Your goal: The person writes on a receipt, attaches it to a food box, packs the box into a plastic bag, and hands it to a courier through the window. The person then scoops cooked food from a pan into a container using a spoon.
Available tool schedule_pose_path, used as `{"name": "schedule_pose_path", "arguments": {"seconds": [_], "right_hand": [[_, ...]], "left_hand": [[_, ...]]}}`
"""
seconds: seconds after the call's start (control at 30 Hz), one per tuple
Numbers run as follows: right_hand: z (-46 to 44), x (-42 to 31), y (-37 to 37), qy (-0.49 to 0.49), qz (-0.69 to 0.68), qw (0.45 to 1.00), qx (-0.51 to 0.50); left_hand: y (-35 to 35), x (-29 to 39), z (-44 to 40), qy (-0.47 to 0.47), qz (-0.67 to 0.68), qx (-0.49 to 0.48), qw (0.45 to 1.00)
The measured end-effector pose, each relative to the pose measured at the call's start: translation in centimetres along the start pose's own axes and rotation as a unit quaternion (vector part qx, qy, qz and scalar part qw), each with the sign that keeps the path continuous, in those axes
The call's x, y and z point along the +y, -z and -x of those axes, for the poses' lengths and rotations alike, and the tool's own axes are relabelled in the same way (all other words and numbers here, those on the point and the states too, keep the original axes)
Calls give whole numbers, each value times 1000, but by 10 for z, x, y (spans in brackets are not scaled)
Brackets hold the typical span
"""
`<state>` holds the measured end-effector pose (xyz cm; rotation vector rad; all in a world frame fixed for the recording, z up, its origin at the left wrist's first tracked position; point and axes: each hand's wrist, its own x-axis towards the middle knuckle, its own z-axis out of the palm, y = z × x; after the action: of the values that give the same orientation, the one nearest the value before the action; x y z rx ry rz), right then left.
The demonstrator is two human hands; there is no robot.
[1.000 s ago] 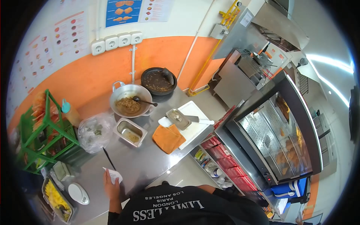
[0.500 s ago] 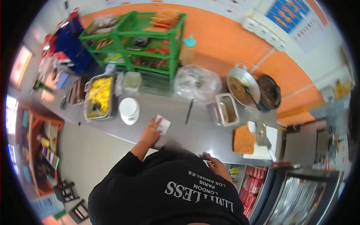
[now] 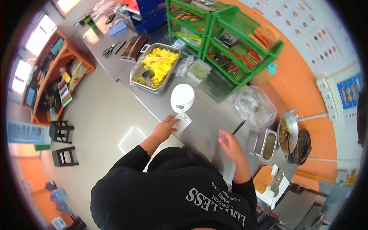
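Observation:
A small white printed slip of paper, like a receipt [image 3: 184, 121], is in the grip of my left hand [image 3: 165, 128] above the near edge of the steel counter [image 3: 203, 132]. Just beyond it stands a white kitchen scale [image 3: 183, 96] with its small display facing me. My right hand [image 3: 231, 146] is raised over the counter, slightly blurred, its fingers loosely apart and holding nothing. A thin black utensil [image 3: 239, 127] lies just past its fingertips.
Left of the scale is a metal tray [image 3: 155, 90] of yellow food. Green crates [image 3: 239, 57] stand behind. To the right are a plastic bag [image 3: 255, 107], a steel container [image 3: 267, 145], a pan [image 3: 293, 128] and an orange cloth [image 3: 263, 179].
My view has turned left, so the counter appears rotated. My right hand has come up from beside my body to over the counter. The slip stays in my left hand, nearer the scale.

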<state>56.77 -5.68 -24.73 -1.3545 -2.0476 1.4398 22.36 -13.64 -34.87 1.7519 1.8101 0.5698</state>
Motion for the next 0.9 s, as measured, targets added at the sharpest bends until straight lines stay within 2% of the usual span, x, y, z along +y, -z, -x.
{"name": "schedule_pose_path", "arguments": {"seconds": [0.17, 0.23, 0.27, 0.37, 0.53, 0.63, 0.73, 0.8, 0.83, 0.9], "right_hand": [[-120, -33, -32, 88, 123, 988, -28], [-163, -33, -52, 190, 203, 960, -5], [-182, -38, -61, 196, 204, 959, -13], [-221, -47, -90, 168, 239, 955, -51], [-236, -48, -122, 112, 312, 943, -16], [-236, -38, -117, 112, 284, 952, 26], [-229, -22, -100, 107, 279, 951, 76], [-228, -6, -83, 93, 236, 955, 152], [-229, 2, -72, 90, 237, 955, 153], [-225, 10, -48, 14, 203, 955, 216]], "left_hand": [[9, -4, 13, 54, 34, 2, 998], [10, -8, 15, 65, 39, 9, 997], [10, -9, 16, 59, 46, 13, 997], [12, -12, 19, 62, 50, 22, 997], [22, -13, 22, 82, 15, 10, 996], [25, -12, 19, 103, 5, 15, 995], [23, -5, 3, 52, 9, 26, 998], [17, 3, -14, 43, 31, 19, 998], [14, 7, -23, 39, 48, 15, 998], [1, 11, -45, 10, 39, 26, 999]]}}
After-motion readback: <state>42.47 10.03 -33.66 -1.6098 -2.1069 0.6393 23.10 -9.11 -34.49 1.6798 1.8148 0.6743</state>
